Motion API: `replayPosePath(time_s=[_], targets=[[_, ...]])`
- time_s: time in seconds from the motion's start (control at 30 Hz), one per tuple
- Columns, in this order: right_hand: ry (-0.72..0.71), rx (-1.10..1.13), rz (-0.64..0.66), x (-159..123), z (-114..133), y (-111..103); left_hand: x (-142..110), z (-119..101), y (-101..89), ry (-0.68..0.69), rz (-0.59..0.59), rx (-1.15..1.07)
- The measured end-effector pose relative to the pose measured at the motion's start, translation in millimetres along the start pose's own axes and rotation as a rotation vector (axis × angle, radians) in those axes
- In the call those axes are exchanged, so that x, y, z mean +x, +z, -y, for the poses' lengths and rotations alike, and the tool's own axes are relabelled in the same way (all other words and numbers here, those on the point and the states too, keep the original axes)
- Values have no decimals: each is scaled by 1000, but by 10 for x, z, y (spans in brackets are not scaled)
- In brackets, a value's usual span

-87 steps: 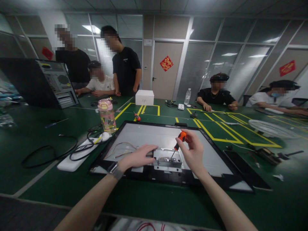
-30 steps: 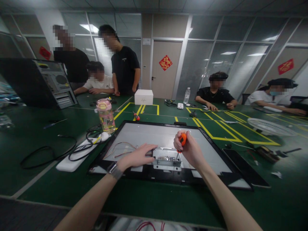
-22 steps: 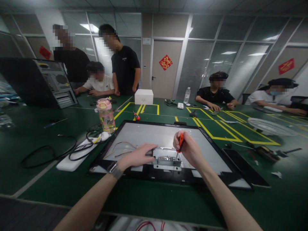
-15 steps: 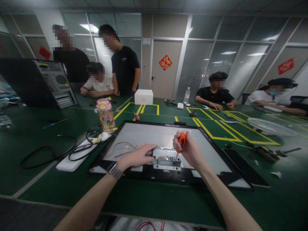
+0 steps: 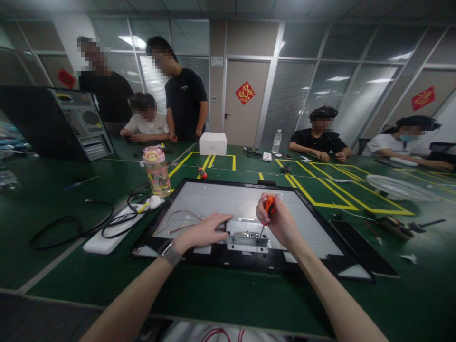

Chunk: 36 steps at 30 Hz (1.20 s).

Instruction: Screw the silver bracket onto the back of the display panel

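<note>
A flat display panel (image 5: 221, 194) with a black frame and pale grey back lies on the green table. Near its front edge sits a metal bracket (image 5: 245, 243). My left hand (image 5: 208, 230) lies flat beside the bracket's left end, fingers stretched out. In my right hand (image 5: 281, 221) is an orange and black screwdriver (image 5: 270, 206), held upright with the fingers wrapped round its handle. Its shaft points down at the bracket's right end; the tip is too small to make out. Thin wires (image 5: 178, 223) run over the panel left of my left hand.
Left of the panel are a white power strip (image 5: 107, 237), black cables and a pink-lided bottle (image 5: 156, 171). A dark slab (image 5: 363, 249) lies along its right side. Farther back stand a white box (image 5: 213, 144) and a computer case (image 5: 53, 121). Several people are across the table.
The screwdriver's handle has turned slightly in my right hand, with the fingers shifting a little. My left hand stays in place.
</note>
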State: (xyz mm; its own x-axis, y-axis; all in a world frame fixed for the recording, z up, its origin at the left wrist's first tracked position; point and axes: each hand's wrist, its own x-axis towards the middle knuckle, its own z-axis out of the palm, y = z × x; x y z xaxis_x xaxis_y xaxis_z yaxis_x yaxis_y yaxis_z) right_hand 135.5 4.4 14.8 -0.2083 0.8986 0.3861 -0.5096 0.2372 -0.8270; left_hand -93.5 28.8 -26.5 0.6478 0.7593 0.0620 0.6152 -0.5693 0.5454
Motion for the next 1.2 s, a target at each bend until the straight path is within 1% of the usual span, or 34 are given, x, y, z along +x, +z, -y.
replayPosePath(time_s=[0.1,0.2,0.33,0.57,0.73,0.83,0.93,1.07,1.2], targets=[[-22,-11,19,-5,-12,-2,-2,-13,-7,-13,8,6],[-10,-42,33,-9,-12,-6,-3,-13,-8,-8,10,7],[-6,-61,2,-12,20,12,-5,8,3,-9,0,2],[7,-2,32,-39,39,74,-6,2,2,-9,6,-9],[-16,-72,19,-38,34,64,5,-3,5,6,-11,-1],[13,-112,12,-38,24,44,7,5,11,14,-16,0],[36,-81,28,-51,-3,41,3,6,10,13,-12,-3],[-15,-40,56,-83,-34,64,0,-2,6,0,-10,4],[-51,-19,25,-85,-26,70,0,-2,6,12,-14,-2]])
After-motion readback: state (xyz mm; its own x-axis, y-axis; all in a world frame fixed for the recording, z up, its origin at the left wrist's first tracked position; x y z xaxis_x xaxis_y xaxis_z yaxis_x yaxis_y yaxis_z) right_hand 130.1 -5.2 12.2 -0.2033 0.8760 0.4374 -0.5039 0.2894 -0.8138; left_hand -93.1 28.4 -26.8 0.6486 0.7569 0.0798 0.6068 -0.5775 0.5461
